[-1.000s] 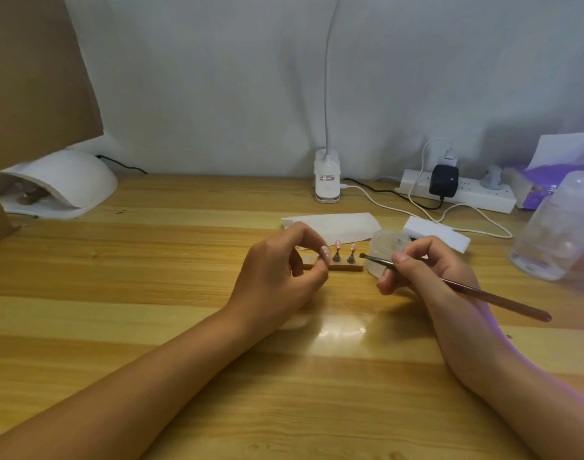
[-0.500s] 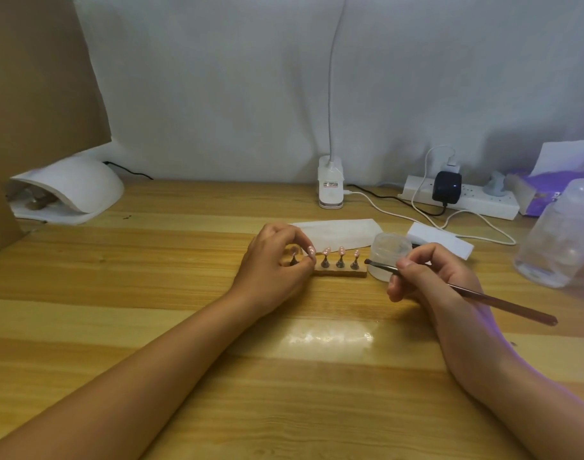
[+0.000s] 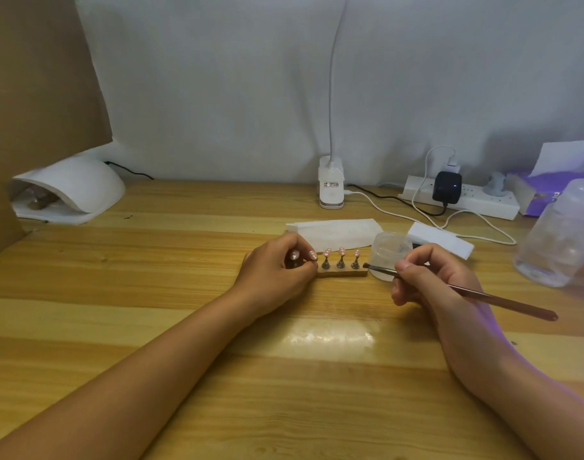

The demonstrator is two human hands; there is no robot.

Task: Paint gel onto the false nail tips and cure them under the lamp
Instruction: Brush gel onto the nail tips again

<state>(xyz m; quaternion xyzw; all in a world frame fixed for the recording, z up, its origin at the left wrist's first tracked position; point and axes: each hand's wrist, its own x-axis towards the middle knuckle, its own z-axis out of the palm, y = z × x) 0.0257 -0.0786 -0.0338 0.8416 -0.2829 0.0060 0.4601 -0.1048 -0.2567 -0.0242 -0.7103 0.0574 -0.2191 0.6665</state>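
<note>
Pale grey cloth backs a wooden bench [image 3: 124, 327] with broad light and dark stripes. A brown cardboard panel [image 3: 38, 81] stands in the upper left of the frame. Below it sits the white domed curing lamp [image 3: 74, 184], well apart from the hands, with its opening facing left.

Near the middle of the frame a small wooden holder [image 3: 345, 274] lies on the bench. Three pink nail tips [image 3: 341, 250] stand upright on it on dark pegs. The left hand [image 3: 274, 270] rests at the holder's left end. Its fingers [image 3: 297, 245] are curled in and pinch an end peg [image 3: 295, 257] that carries a glittery tip. Whether that peg sits in the holder or is lifted clear cannot be told.

The right hand [image 3: 433, 280] lies just right of the holder, its fingers [image 3: 416, 260] closed round a thin gel brush [image 3: 503, 301]. The bristle end points left, close to the rightmost tip but not touching it. A clear gel jar [image 3: 391, 252] stands just behind the brush head.

Behind these lie a white wipe [image 3: 337, 229] and a white block [image 3: 440, 242]. At the back edge are a clip lamp base [image 3: 331, 192] and a power strip [image 3: 466, 202] with a black adapter [image 3: 446, 191]. A clear plastic bottle [image 3: 563, 237] and a purple tissue pack [image 3: 546, 194] sit at the right.
</note>
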